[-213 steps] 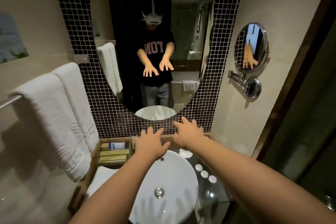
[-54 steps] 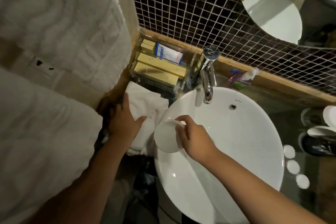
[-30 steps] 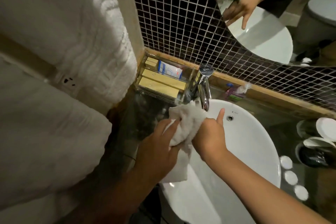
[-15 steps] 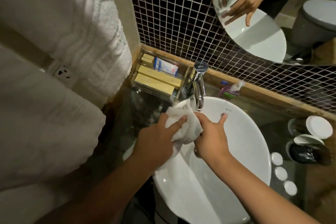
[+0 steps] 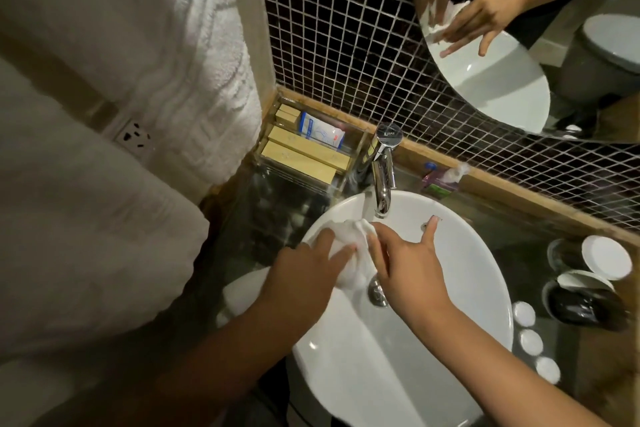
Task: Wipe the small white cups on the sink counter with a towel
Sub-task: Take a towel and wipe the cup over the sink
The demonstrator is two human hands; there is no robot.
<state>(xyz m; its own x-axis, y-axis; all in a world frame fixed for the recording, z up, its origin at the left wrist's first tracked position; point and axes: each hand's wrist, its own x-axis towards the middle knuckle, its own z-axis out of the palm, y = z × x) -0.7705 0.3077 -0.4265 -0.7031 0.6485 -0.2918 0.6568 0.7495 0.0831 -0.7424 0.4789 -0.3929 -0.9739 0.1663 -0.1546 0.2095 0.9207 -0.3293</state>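
Observation:
Over the white sink basin (image 5: 460, 333), just below the faucet (image 5: 382, 180), my two hands meet around a crumpled white towel (image 5: 349, 253). My left hand (image 5: 304, 276) presses the towel from the left. My right hand (image 5: 407, 269) grips from the right, with one finger stretched toward the basin's back. The small white cup it holds is hidden inside the towel. More white cups (image 5: 606, 256) stand on the dark counter at the far right.
Three small white round caps (image 5: 531, 341) lie on the counter right of the basin. A clear tray of boxed toiletries (image 5: 304, 156) sits back left. A folded white cloth (image 5: 242, 291) lies left of the basin. Large towels (image 5: 166, 55) hang on the left wall, beside a socket (image 5: 133, 139).
My left hand took the towel off the counter and brought it to the cup in my right hand. Both hands have since sunk a little lower over the basin, rubbing the towel around it.

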